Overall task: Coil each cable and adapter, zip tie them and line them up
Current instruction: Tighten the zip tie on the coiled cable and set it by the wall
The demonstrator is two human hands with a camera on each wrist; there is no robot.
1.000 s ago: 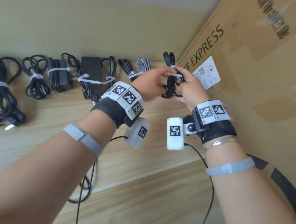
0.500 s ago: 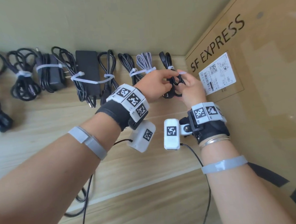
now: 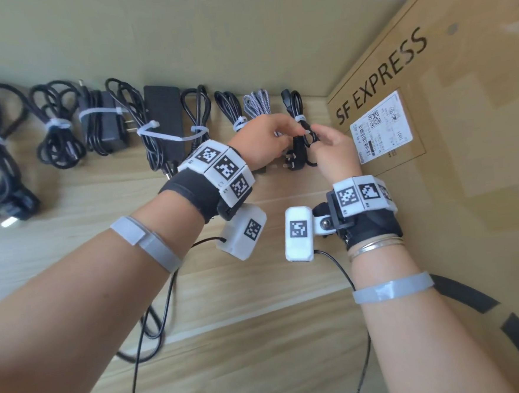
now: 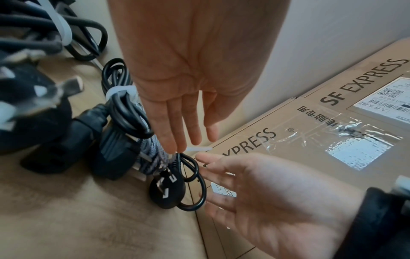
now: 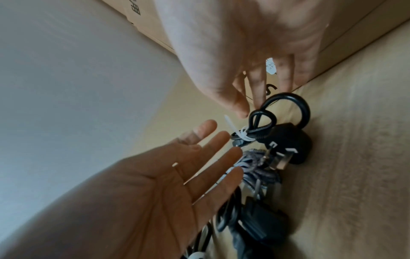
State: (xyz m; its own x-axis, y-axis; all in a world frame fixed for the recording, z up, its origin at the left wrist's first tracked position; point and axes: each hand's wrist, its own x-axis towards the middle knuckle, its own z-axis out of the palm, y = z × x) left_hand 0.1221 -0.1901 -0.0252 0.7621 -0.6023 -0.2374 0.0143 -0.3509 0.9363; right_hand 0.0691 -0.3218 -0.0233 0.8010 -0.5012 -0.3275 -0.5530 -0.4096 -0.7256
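The power cord (image 3: 301, 132), a small black coil cinched with a white zip tie (image 3: 300, 119), now lies on the wooden floor (image 3: 71, 240) at the right end of the row, its 3-pin plug (image 3: 294, 160) toward the person and its far loops reaching the wall (image 3: 179, 33); 0.5 s ago both hands were still pinching it, and 1 s ago it was held up off the floor. The left hand (image 3: 263, 144) has let go: in the left wrist view its fingers (image 4: 175, 126) are straight and pointing down, the tips just above the cord's loops, holding nothing. The right hand (image 3: 335, 151) has also released, its fingers (image 4: 221, 177) loosely spread and apart from the cord, palm turned toward it. The tie's free tail (image 5: 229, 124) sticks out toward the wall. Just left of the cord lies a grey braided cable (image 3: 256, 103), then 6 more tied bundles stretching along the wall to the floor's left edge, including a black adapter (image 3: 163, 111) with a long tie across it; these have not changed places, though the head camera has drifted so the row sits a little differently in frame. A cardboard box (image 3: 448, 152) printed SF EXPRESS stands against the cord's right side, close to but not clearly touching it.
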